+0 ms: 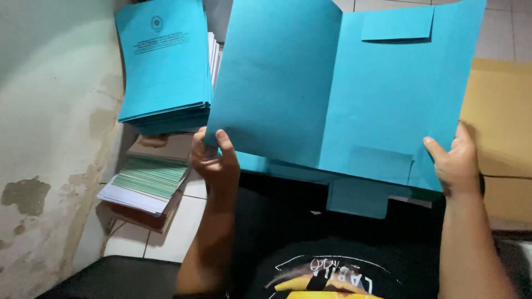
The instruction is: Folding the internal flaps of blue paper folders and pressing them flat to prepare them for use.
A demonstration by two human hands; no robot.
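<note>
open folder (338, 88) between both hands, folder stack (163, 66) left, cardboard (501, 127) right.

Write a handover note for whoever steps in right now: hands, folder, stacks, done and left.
Left hand: grips the lower left corner of the open blue folder, thumb on the inside face.
Right hand: holds the folder's lower right edge.
Folder: held up, spread open, inner flaps showing at top and bottom of the right half. More blue sheets lie under it.
Stack of blue folders: on the floor by the wall, on top of a lower pile of green and white paper. Brown cardboard at right.
Done: one folder picked up and opened.
Left: folder not yet closed or set down.
</note>
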